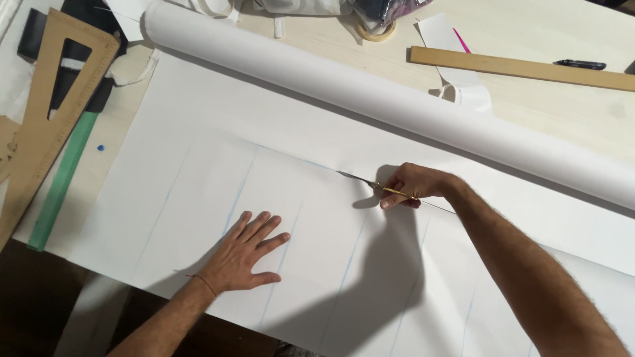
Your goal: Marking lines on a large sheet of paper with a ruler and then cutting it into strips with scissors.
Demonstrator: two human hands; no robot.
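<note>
1. The left hand (246,254) lies flat on the white paper sheet (198,198), its fingers spread apart.
2. The right hand (413,185) has its fingers clamped on the gold-handled scissors (370,184), whose blades lie along a blue line.
3. Beyond, the paper roll (370,92) rests on the table (529,33), near a wooden ruler (522,67).

Gold-handled scissors (377,187) are slicing along a blue line, blades pointing left, across the white paper sheet (317,218) that is lying flat, unrolled, ruled with faint blue lines.
</note>
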